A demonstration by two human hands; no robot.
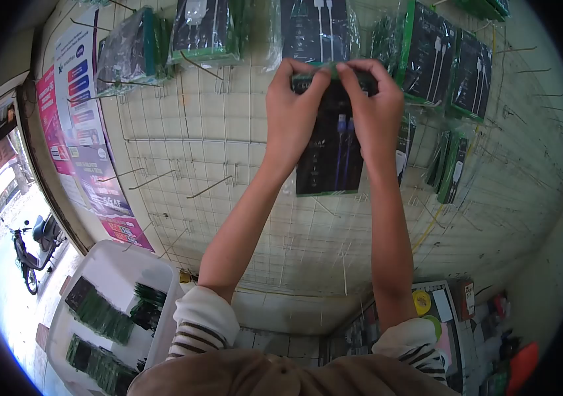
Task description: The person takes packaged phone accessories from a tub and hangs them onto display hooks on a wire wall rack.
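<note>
With both arms raised, I hold a black and green USB cable package [324, 158] upright in front of the wire grid. A blue cable is pictured on its front. My left hand [294, 109] grips the package's upper left edge, thumb against the front. On the upper right edge, my right hand [377, 109] has its thumb close to the other one. Just above my fingers hangs another plastic-wrapped cable package [314, 30] with a white cable on it. The hook behind the held package is hidden.
More wrapped packages [426, 53] hang at right, and others [205, 30] at upper left. Bare metal hooks [209, 187] jut from the grid. A white plastic tub [106, 254] with stacked green packages stands lower left. At lower right is a cluttered counter [449, 317]. A doorway shows a motorbike [34, 251].
</note>
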